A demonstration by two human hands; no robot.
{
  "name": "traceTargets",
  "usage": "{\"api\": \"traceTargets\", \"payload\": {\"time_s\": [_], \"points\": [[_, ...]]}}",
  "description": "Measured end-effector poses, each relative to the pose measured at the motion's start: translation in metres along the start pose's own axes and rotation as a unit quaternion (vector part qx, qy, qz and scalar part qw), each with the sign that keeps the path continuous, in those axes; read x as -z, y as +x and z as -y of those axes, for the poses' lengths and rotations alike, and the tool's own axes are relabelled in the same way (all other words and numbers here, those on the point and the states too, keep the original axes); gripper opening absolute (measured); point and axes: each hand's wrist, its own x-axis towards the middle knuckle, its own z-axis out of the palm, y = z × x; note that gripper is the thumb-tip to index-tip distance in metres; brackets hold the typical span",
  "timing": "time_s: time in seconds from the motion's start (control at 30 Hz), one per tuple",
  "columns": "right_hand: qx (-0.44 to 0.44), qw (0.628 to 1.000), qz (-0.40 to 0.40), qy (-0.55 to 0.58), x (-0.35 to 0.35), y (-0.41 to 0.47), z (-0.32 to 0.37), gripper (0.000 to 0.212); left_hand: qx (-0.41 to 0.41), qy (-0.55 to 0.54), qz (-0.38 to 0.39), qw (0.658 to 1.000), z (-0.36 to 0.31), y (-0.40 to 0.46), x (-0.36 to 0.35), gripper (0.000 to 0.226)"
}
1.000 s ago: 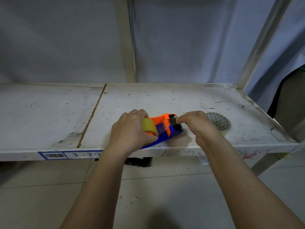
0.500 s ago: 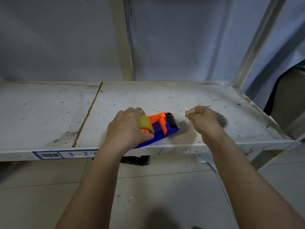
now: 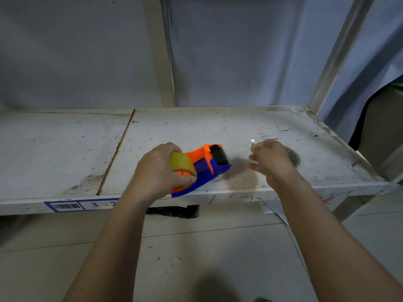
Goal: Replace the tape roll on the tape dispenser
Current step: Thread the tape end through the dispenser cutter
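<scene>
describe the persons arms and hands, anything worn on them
Both forearms are bare from the bottom edge of the picture up to the wrists: no sleeves show. The left hand and the right hand wear no gloves, and no watch, bracelet or ring can be seen on the sides facing the head camera. No markings or bandages show on either arm.

It looked like a warehouse or stockroom. A bare metal shelf, white, scuffed and pen-marked, stood on angle-iron posts. A blue-bordered label on its front edge carried a barcode and the location code "3 - 2". Grey sheeting hung behind the rack, and the floor below was plain pale tile, stained in places.
</scene>
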Motion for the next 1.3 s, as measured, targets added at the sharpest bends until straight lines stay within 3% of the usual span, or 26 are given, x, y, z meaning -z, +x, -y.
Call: {"api": "traceTargets", "payload": {"time_s": [0.23,0.3,0.53,0.77,0.9,1.13,1.3], "points": [[-0.003,0.996,-0.079,0.047,0.017,0.012,0.005,0.009,0.012,-0.002,-0.010,1.000,0.003,-0.001,0.004,0.063],[0.000,0.995,-0.094,0.036,0.023,0.017,0.002,0.016,0.016,-0.012,-0.021,1.000,0.007,-0.001,0.008,0.060],[0.014,0.999,-0.040,-0.011,0.011,0.006,-0.002,0.022,0.014,-0.045,-0.007,0.999,0.014,0.000,0.012,0.060],[0.000,0.997,-0.049,0.058,0.019,0.017,-0.003,0.019,0.008,-0.065,0.006,0.998,0.021,-0.002,0.016,0.062],[-0.010,0.988,-0.016,0.154,0.018,0.015,0.000,0.016,0.009,-0.116,-0.001,0.993,0.026,-0.003,0.016,0.061],[-0.061,0.921,0.094,0.374,0.010,0.007,0.003,0.008,0.056,-0.361,0.047,0.930,0.038,0.000,0.010,0.062],[0.066,0.932,0.202,0.294,-0.010,-0.006,-0.006,0.018,0.079,-0.500,0.074,0.859,0.040,0.005,0.001,0.042]]}}
